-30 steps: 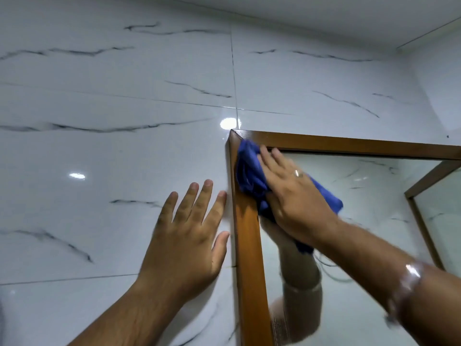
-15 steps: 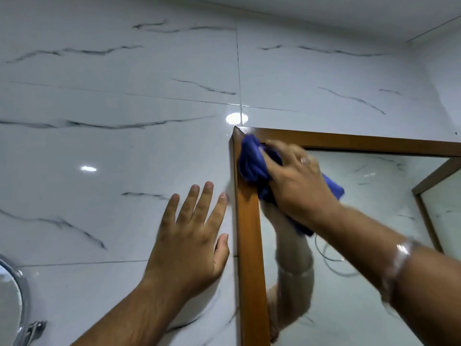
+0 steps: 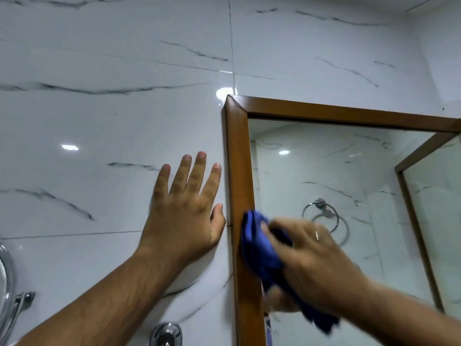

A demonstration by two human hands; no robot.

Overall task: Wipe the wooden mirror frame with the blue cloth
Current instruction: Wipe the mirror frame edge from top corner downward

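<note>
R hand (image 3: 313, 260) is clenched round the blue cloth (image 3: 259, 248), bunched up, pressing it vs the inner edge of the L upright of the wooden mirror frame (image 3: 239, 171), approx mid-height of the visible upright & well below the frame's top-L corner. Hand + cloth are motion-blurred. Cloth's L fold sits on the wood; the rest spills over the glass, w/ a tail hanging out under the wrist toward the bottom edge of view. A ring (image 3: 316, 235) shows on one R finger. L hand (image 3: 185, 213) lies flat on the marble wall tile (image 3: 99, 121), fingers spread wide, holding nothing, thumb tip just beside the outer edge of the frame upright; can't tell if it touches the wood. The mirror (image 3: 349, 171) reflects tiled walls & a chrome towel ring (image 3: 320, 216). Chrome fittings at the view's lower L edge (image 3: 10, 295) & a round chrome knob (image 3: 166, 334) at the bottom edge, just L of the frame.
</note>
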